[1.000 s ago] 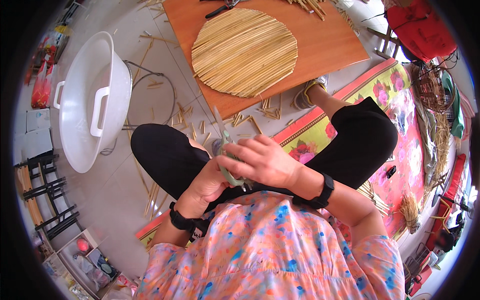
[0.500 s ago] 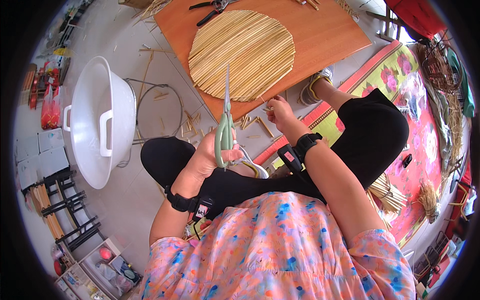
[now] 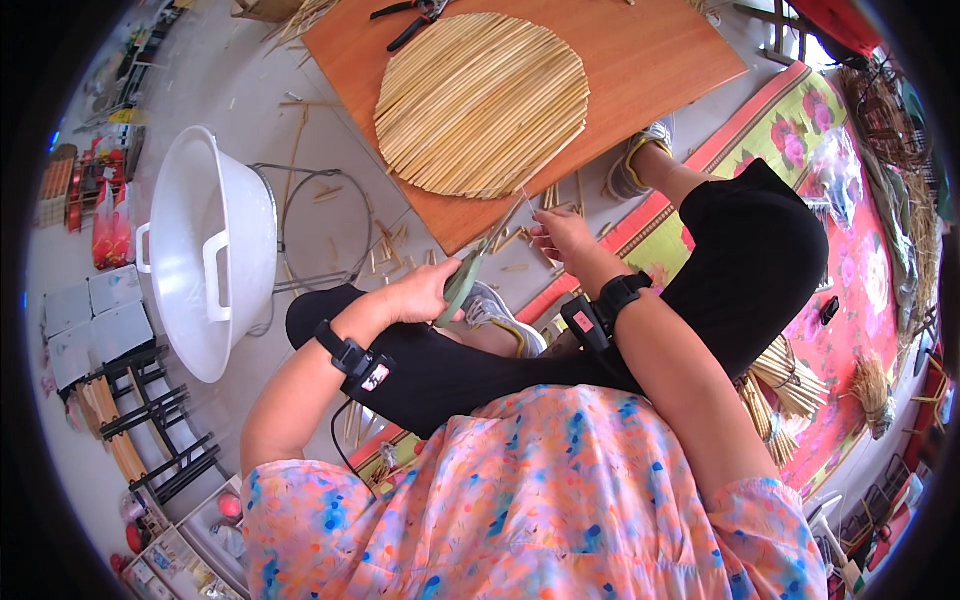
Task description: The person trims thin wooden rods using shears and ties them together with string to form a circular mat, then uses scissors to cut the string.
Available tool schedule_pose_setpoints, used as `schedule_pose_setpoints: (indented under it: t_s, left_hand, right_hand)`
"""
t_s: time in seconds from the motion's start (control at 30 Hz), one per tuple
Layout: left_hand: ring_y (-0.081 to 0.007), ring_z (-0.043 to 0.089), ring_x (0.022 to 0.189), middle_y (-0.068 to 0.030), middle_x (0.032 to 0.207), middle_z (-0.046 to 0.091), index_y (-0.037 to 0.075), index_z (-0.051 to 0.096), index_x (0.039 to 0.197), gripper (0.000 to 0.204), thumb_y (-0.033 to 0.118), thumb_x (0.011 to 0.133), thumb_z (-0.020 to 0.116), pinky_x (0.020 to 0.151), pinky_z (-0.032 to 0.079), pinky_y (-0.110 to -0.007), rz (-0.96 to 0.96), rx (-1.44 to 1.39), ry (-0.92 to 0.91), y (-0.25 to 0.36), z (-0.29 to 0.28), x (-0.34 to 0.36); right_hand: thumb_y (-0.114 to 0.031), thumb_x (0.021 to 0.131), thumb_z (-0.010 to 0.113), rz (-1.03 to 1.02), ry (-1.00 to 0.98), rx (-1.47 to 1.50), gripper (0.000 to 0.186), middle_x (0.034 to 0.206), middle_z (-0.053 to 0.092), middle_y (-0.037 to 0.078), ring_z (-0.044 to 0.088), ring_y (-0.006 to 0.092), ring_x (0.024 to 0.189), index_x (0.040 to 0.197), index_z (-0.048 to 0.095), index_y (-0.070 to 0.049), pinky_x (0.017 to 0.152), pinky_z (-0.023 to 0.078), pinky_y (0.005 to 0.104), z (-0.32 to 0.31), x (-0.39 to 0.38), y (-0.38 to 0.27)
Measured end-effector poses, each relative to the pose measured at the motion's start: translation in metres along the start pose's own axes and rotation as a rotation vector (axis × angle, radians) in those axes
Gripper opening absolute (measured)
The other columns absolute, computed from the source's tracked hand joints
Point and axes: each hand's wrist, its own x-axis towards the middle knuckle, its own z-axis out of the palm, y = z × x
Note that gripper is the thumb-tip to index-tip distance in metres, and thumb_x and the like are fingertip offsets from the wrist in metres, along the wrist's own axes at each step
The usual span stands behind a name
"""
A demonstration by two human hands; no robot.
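Note:
My left hand (image 3: 418,292) is closed around the green handles of a pair of scissors (image 3: 462,284). The blades slant up and right, their tips close to the near edge of a round mat (image 3: 482,105) made of straw-coloured stalks laid side by side. Just right of the tips, my right hand (image 3: 566,240) pinches a thin pale thread (image 3: 528,200) that runs up to the mat's edge. Whether the blades touch the thread is too fine to tell. The mat lies flat on an orange-brown wooden board (image 3: 655,65).
Black-handled pruning shears (image 3: 418,20) lie on the board's far side. A large white basin (image 3: 190,260) with two handles leans at the left, by a wire ring (image 3: 327,225). Cut stalk pieces litter the floor. Bundled stalks (image 3: 790,380) rest on the flowered mat (image 3: 850,300) at the right.
The scissors have swung from pointing upright to slanting right, bringing their tips toward the thread by my right hand. My left forearm has turned outward. The right hand stays nearly in place.

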Motion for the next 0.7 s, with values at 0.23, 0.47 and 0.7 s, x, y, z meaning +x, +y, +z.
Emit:
schedule_pose_setpoints:
  t_s: [0.23,0.47,0.7]
  left_hand:
    - [-0.0321,0.062,0.086,-0.0186,0.090,0.063,0.002,0.048,0.108,0.055,0.023,0.065,0.075,0.074,0.048,-0.038,-0.212,0.056,-0.280,0.006,-0.001,0.010]
    - [-0.0286,0.058,0.083,-0.0169,0.087,0.058,-0.001,0.044,0.105,0.054,0.021,0.064,0.072,0.071,0.046,-0.038,-0.047,0.040,-0.155,-0.007,0.017,0.039]
    - [-0.0327,0.059,0.091,-0.0197,0.095,0.059,0.000,0.044,0.107,0.054,0.021,0.064,0.071,0.075,0.047,-0.039,0.006,0.136,-0.100,0.001,0.022,0.055]
  right_hand:
    - [-0.012,0.083,0.057,-0.119,0.091,-0.005,0.010,0.068,0.058,0.006,0.055,0.0145,0.056,0.082,0.060,-0.002,0.048,0.041,0.0266,0.002,-0.001,0.008]
    - [-0.009,0.085,0.056,-0.201,0.112,0.078,0.010,0.067,0.056,0.006,0.053,0.0148,0.055,0.083,0.058,0.000,0.049,0.044,0.0272,0.000,-0.001,0.008]
    - [-0.009,0.086,0.054,-0.209,0.148,0.002,0.009,0.065,0.051,0.004,0.048,0.0127,0.051,0.080,0.054,-0.003,0.041,0.037,0.0243,-0.001,0.004,0.010]
